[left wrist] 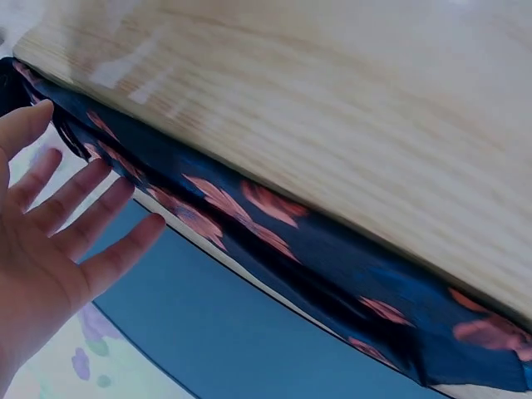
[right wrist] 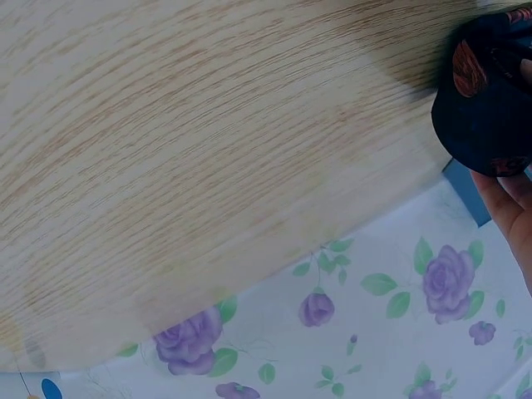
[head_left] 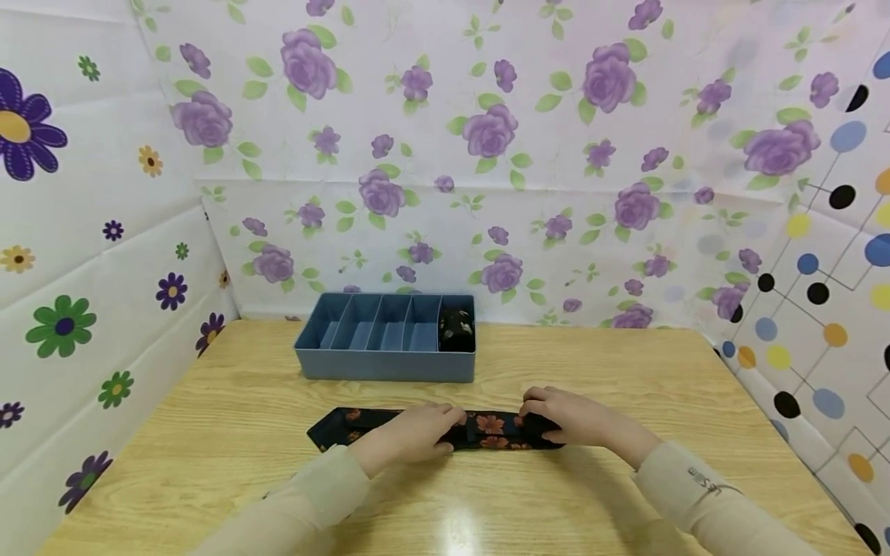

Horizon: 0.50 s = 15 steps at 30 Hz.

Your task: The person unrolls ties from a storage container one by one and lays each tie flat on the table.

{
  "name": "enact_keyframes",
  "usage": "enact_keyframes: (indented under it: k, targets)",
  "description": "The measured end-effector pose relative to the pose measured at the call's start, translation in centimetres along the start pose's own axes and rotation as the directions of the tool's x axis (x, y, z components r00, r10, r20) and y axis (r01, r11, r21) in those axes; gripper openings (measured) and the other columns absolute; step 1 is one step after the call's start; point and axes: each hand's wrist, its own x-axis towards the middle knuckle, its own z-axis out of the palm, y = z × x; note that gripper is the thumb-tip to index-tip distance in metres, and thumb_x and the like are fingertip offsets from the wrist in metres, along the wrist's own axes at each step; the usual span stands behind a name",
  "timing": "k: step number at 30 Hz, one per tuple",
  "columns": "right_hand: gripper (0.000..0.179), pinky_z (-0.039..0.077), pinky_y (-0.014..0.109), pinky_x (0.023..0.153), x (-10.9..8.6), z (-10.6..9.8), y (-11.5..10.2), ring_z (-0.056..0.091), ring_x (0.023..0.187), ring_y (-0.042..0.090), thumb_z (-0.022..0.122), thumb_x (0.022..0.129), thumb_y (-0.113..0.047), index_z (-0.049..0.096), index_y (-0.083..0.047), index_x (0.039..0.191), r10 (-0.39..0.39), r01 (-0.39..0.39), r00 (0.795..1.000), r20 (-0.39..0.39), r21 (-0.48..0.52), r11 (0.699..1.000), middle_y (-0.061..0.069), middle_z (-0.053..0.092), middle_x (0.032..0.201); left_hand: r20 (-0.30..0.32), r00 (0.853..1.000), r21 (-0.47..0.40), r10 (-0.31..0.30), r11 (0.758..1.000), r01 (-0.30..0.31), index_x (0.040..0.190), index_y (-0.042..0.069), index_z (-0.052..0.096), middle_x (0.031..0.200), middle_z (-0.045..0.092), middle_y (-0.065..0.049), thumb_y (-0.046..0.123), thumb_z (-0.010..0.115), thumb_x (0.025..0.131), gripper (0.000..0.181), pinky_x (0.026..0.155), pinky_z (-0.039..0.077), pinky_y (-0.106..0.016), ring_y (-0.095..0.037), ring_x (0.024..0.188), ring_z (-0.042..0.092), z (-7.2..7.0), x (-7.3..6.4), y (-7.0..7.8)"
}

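Note:
A dark navy necktie (head_left: pixel 490 425) with orange flowers lies lengthwise across the wooden table, its pointed end to the left. My left hand (head_left: pixel 416 434) is over the middle of it; in the left wrist view the fingers of this left hand (left wrist: pixel 58 224) are spread and fairly straight beside the tie (left wrist: pixel 241 220). At the tie's right end my right hand (head_left: pixel 566 417) grips a bunched, rounded part. The right wrist view shows that rounded part (right wrist: pixel 478 125) with fingers of the right hand (right wrist: pixel 511 208) around it, partly cut off by the frame.
Behind the tie stands a blue-grey divided box (head_left: pixel 389 366). Its rightmost compartment holds a dark patterned bundle (head_left: pixel 456 330); the other compartments show bare floors. Flowered sheeting (head_left: pixel 445 154) rises behind the table (head_left: pixel 591 363), with patterned sheets at both sides.

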Motion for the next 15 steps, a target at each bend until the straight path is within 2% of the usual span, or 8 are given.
enact_keyframes:
  k: [2,5,10,15]
  targets:
    - [0.036,0.053,0.033,0.081,-0.1,0.0,-0.1,0.058,0.098,0.023,0.074,0.081,-0.011,0.062,-0.008,0.114,0.009,-0.009,1.0,0.011,0.004,1.0,0.008,0.055,0.114,0.026,1.0,-0.001,-0.017,1.0,0.017,0.138,0.021,0.044,0.125,0.058,-0.003,0.032,0.063,0.091,0.052,0.081,0.054,-0.031,-0.018,0.103,0.062,0.1,0.3,0.4]
    - [0.037,0.053,0.033,0.082,-0.2,-0.1,-0.1,0.057,0.098,0.022,0.073,0.082,-0.011,0.061,-0.008,0.117,0.025,-0.025,0.999,0.028,0.014,1.0,0.008,0.054,0.115,0.053,0.998,0.03,-0.041,0.999,0.039,0.144,0.025,0.04,0.129,0.055,-0.005,0.035,0.062,0.091,0.058,0.083,0.054,-0.033,-0.02,0.108,0.061,0.1,0.5,0.8]
    - [0.037,0.053,0.036,0.084,-0.5,0.0,-0.1,0.057,0.101,0.024,0.073,0.082,-0.01,0.061,-0.009,0.116,0.032,-0.033,0.999,0.023,0.023,0.999,0.009,0.054,0.118,0.047,0.997,0.1,-0.068,0.993,0.063,0.139,0.027,0.048,0.127,0.054,-0.004,0.038,0.062,0.09,0.052,0.083,0.054,-0.032,-0.02,0.108,0.06,0.2,0.7,1.3]
    - [0.037,0.052,0.039,0.086,-0.7,0.0,-0.1,0.058,0.105,0.028,0.073,0.08,-0.008,0.06,-0.009,0.115,0.024,-0.024,1.0,0.0,0.014,1.0,0.014,0.054,0.124,0.023,0.999,0.126,-0.046,0.991,0.043,0.136,0.023,0.052,0.13,0.052,-0.002,0.038,0.062,0.09,0.05,0.087,0.053,-0.032,-0.02,0.113,0.056,0.2,0.9,1.5]
